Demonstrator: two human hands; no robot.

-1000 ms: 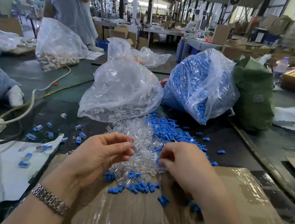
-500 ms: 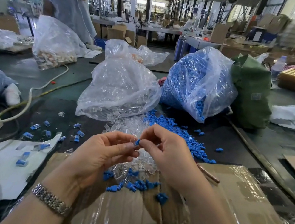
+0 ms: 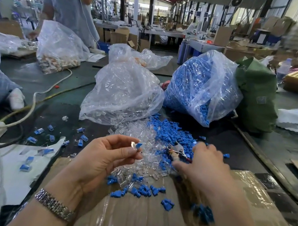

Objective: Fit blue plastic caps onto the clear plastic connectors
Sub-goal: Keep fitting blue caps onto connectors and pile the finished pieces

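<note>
Blue cap sits on clear connector, pinched at left hand fingertips above the pile. Right hand has left the joint it gripped half a second ago and now reaches, fingers loosely spread, to pliers on loose caps. Several capped pieces lie left; big bags remain.

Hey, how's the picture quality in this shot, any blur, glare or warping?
Head view: wide-angle lens bends the edges; the far-right cardboard boxes are smeared; bright windows wash out the top left; glare glints off the clear plastic bag of connectors; the hands look sharp.
</note>
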